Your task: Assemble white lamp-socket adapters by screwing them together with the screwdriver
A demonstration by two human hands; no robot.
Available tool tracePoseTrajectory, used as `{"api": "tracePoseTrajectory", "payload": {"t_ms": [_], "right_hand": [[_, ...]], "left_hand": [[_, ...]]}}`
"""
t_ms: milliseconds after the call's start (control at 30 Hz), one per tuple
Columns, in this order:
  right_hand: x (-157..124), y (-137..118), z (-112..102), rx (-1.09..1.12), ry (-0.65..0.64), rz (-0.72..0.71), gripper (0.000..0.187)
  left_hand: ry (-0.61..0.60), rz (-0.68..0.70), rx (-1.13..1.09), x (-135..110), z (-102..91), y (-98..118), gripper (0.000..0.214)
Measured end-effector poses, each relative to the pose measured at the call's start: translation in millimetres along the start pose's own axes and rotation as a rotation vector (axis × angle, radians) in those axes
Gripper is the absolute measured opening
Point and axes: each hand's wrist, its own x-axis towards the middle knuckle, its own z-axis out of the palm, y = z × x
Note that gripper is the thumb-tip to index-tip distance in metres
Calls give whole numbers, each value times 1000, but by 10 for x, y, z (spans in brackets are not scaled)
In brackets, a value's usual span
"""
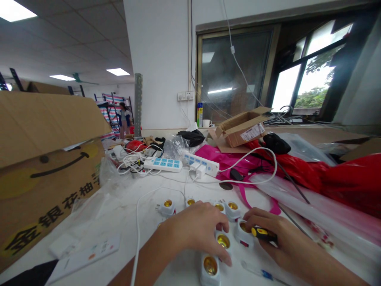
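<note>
My left hand (pixel 196 226) curves over a white plug-in lamp socket (pixel 223 240) with a brass-coloured screw lining, thumb and fingers on either side of it. My right hand (pixel 276 234) grips a screwdriver (pixel 262 233) with a yellow and black handle. Its fingertips rest at another lamp socket (pixel 244 234), which has a red switch. Nearer to me stands a lamp socket (pixel 210 266). Farther back are several more, among them a lamp socket (pixel 232 210) and, to the left, a lamp socket (pixel 167 207) with metal prongs. My left hand partly covers some of them.
A printed cardboard box (pixel 50 178) rises on the left. Power strips (pixel 163 163), tangled white cables and a white adapter (pixel 198 170) lie behind. Pink fabric (pixel 208 153), red plastic (pixel 336 174) and an open carton (pixel 244 127) fill the right. A clear, blue-marked tool (pixel 264 274) lies in front.
</note>
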Motion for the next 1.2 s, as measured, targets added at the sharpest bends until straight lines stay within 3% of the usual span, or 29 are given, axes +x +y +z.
{"api": "tracePoseTrajectory", "payload": {"t_ms": [133, 333, 467, 567, 667, 800, 867, 933, 1067, 1200], "right_hand": [[-32, -49, 12, -30, 60, 42, 31], [11, 10, 30, -43, -9, 81, 24], [-2, 106, 46, -131, 9, 182, 33], [-25, 128, 55, -145, 22, 203, 44], [-28, 119, 63, -127, 10, 199, 43], [-16, 94, 70, -66, -19, 166, 38], [-15, 81, 76, -36, -18, 164, 35], [-14, 72, 83, -17, -13, 154, 32], [4, 64, 99, 0, -10, 102, 32], [4, 82, 128, -9, 27, 123, 35]], "left_hand": [[-4, 30, -48, -5, 28, -40, 52], [-23, 150, -129, -34, 36, -20, 52], [-42, 211, -162, -27, 53, -8, 53], [19, 231, -231, 16, 126, -56, 42], [93, 252, -243, 46, 183, -64, 42], [291, 152, -93, 29, 176, 19, 44], [349, 77, -62, 13, 160, 47, 35], [340, 39, -66, 4, 149, 44, 28], [244, 22, -42, 6, 133, 1, 52], [224, -15, 2, 11, 115, 28, 37]]}}
